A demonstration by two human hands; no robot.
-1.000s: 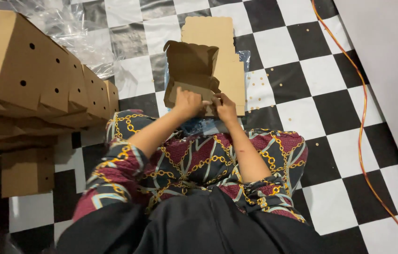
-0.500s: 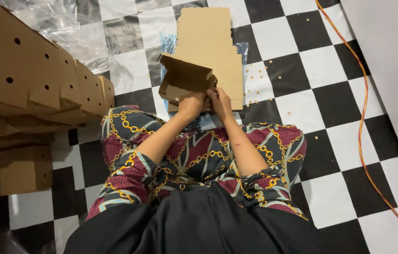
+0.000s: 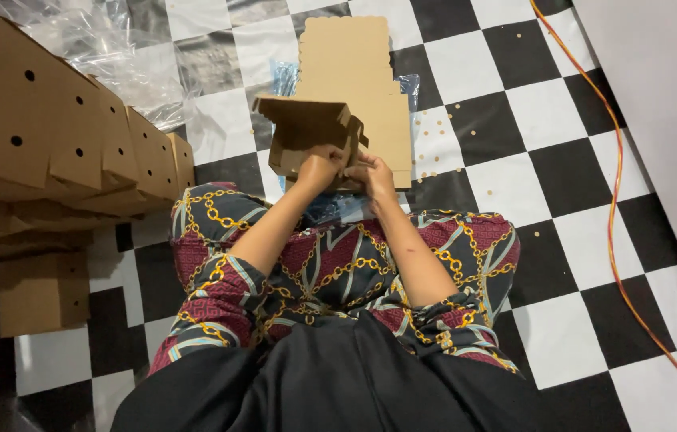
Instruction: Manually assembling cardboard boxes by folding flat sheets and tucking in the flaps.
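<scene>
I sit on a black and white checkered floor with patterned trousers over crossed legs. Both hands hold a partly folded brown cardboard box (image 3: 302,128) just above my knees. My left hand (image 3: 318,170) grips its lower edge from the left. My right hand (image 3: 370,174) pinches a flap on its right side. Under the box lies a stack of flat cardboard blanks (image 3: 354,60) on clear plastic wrap.
A row of folded cardboard boxes with round holes (image 3: 50,128) is piled at my left, with one small box (image 3: 42,292) on the floor below. Crumpled clear plastic (image 3: 138,64) lies behind them. An orange cable (image 3: 614,208) runs along a white wall at right.
The box in my hands has been turned and folded flatter, with its top panel now lying level. My hands stay at its near edge.
</scene>
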